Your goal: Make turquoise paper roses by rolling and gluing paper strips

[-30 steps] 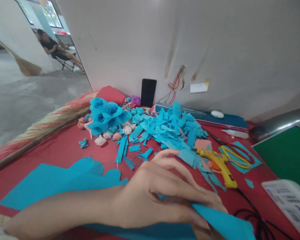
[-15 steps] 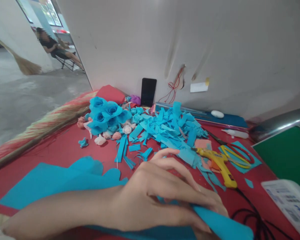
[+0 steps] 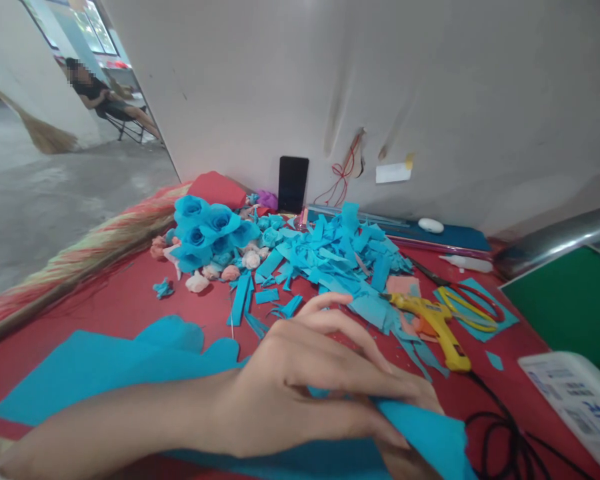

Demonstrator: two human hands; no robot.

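My left hand (image 3: 315, 380) reaches across from the lower left, its thumb and index finger pinching a piece of blue crepe paper (image 3: 425, 427), the other fingers loosely curled above. Mostly hidden behind it, my right hand (image 3: 405, 463) grips the same paper at the lower right; only parts of it show. The paper's free end sticks out to the right, bent downward. Under my left forearm lie larger blue paper sheets (image 3: 80, 367), some with rounded edges. Just beyond my fingers is a pile of blue paper scraps (image 3: 330, 253).
Blue paper roses (image 3: 213, 223) stand at the back left beside small pink and white flowers (image 3: 197, 282). A yellow glue gun (image 3: 437, 323), scissors (image 3: 480, 303) and a white box (image 3: 570, 400) lie right. A black phone (image 3: 293, 185) leans on the wall. A person (image 3: 105, 100) sits far left.
The free end of the blue crepe paper has shifted left and folded downward, showing less length on the right. My left hand keeps its pinch. The whole view has shifted slightly.
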